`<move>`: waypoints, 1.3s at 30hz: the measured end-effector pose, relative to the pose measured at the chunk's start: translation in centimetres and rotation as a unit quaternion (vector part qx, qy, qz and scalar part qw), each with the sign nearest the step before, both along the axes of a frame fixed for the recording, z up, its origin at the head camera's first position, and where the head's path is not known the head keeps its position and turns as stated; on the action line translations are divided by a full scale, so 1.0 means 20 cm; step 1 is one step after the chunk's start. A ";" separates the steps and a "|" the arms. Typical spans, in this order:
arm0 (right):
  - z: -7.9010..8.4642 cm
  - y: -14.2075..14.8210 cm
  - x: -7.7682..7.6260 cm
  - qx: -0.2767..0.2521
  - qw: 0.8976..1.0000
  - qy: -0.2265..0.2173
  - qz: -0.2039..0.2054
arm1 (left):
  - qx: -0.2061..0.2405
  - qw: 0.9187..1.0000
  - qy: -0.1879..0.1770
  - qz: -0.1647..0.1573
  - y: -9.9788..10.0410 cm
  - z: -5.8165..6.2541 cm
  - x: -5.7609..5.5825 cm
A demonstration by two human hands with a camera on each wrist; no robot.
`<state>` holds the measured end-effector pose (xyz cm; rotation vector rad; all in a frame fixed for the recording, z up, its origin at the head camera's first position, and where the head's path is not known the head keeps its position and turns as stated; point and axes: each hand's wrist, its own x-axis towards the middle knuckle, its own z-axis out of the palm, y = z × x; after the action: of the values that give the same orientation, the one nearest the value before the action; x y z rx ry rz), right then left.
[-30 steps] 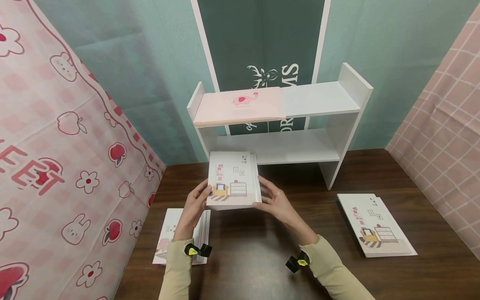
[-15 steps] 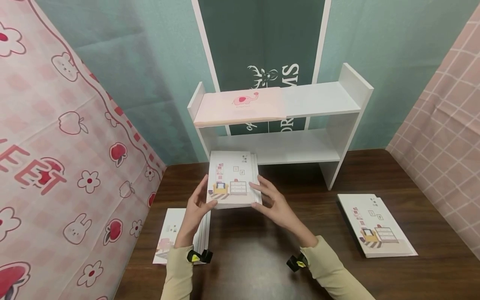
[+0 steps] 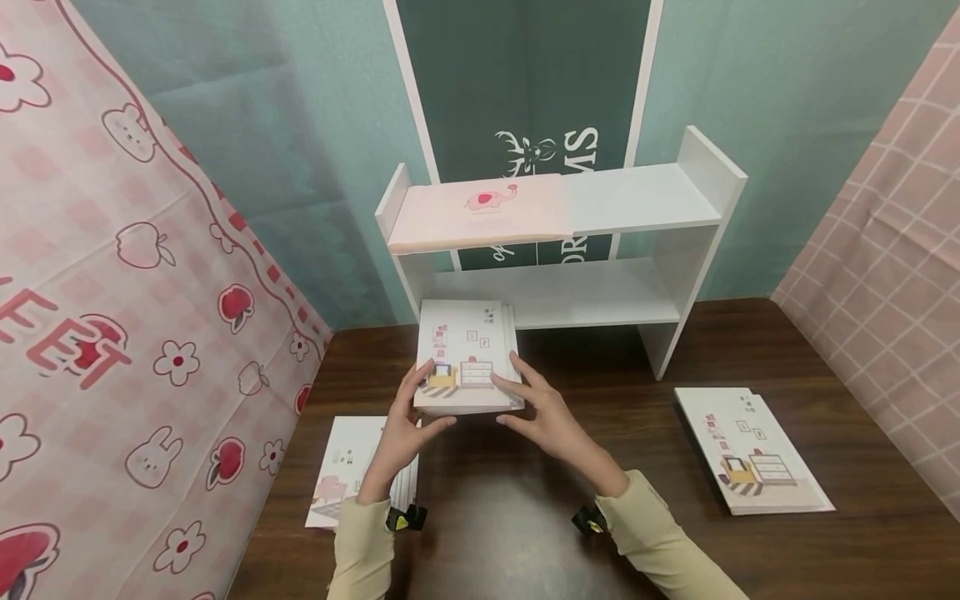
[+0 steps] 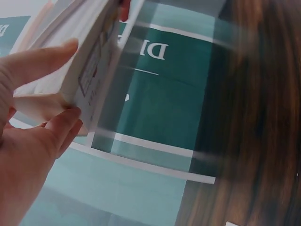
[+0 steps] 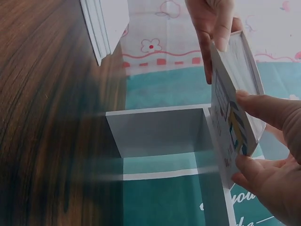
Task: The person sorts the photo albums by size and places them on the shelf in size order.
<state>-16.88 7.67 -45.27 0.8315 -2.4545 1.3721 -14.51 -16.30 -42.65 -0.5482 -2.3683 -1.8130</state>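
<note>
Book stack (image 3: pixel 459 340) on the lower shelf (image 3: pixel 592 296), left hand (image 3: pixel 401 435) and right hand (image 3: pixel 551 418) at its front corners.
Both sets of fingers (image 3: pixel 527 369) clasp those corners, presumably steadying the overhanging front (from here, a similar pile (image 3: pixel 753 454) lies on the worktop (image 3: pixel 517 542)).

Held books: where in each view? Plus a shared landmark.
Head: held books, just below centre.
Left wrist: held books, upper left.
Right wrist: held books, right of centre.
Landmark: table, bottom in head, right in left wrist, left in right wrist.
</note>
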 end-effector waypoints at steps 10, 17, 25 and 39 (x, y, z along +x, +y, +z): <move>-0.01 -0.01 0.00 0.040 0.998 0.045 -0.029 | -0.091 0.992 0.074 0.051 0.01 -0.06 -0.02; -0.01 0.00 0.00 0.052 0.995 0.082 -0.032 | -0.134 0.979 0.127 0.089 -0.02 -0.16 -0.05; -0.01 0.01 -0.01 0.110 0.975 0.183 -0.058 | -0.194 0.954 0.191 0.128 -0.01 -0.15 -0.03; 0.01 0.00 -0.01 0.125 0.971 0.190 -0.068 | -0.277 0.902 0.281 0.173 0.03 -0.09 0.00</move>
<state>-16.99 7.60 -45.15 0.8639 -2.3509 0.7808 -14.59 -15.79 -44.53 -0.5532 -2.3239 -0.6892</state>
